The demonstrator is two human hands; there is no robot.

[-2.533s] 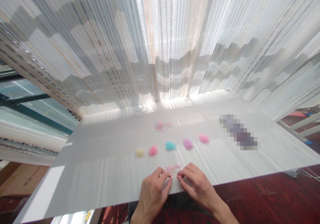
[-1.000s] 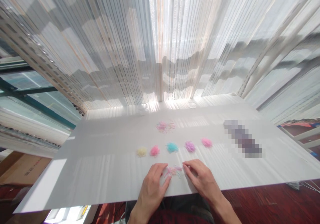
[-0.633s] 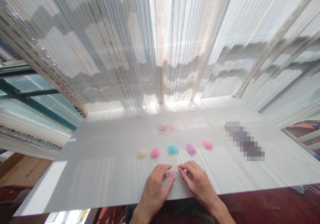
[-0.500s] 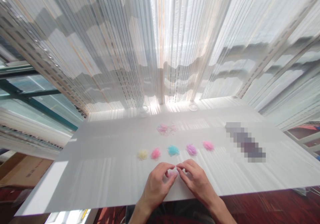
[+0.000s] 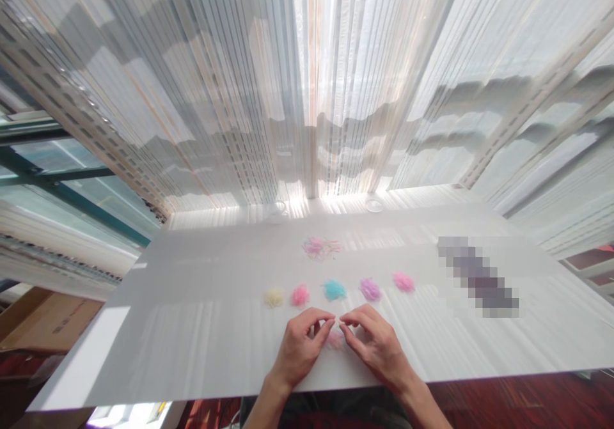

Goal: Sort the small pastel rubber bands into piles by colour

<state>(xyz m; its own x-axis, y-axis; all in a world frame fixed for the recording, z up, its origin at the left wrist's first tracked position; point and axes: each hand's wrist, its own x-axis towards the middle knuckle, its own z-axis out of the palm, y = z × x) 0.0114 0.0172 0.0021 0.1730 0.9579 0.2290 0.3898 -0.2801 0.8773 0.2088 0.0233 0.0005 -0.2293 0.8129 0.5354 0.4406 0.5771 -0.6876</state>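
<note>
My left hand pinches thumb and forefinger together over the near part of the white table. Just across a narrow gap, my right hand is also pinched, its fingertips facing the left ones. What the fingertips hold is too small to make out. Below and between them lies a small loose pile of mixed pink and pastel strands, partly hidden by the hands. Beyond sits a row of sorted little piles: yellow, hot pink, turquoise, purple and light pink.
Farther back lies another mixed strand pile. A clear round dish and a clear container stand near the striped curtain. A blurred-out object lies at right. A cardboard box is at lower left.
My hands were apart around the mixed pile, then came together above it with fingertips pinched. They now sit slightly beyond it, and more of the pile shows between them. The view shifted slightly.
</note>
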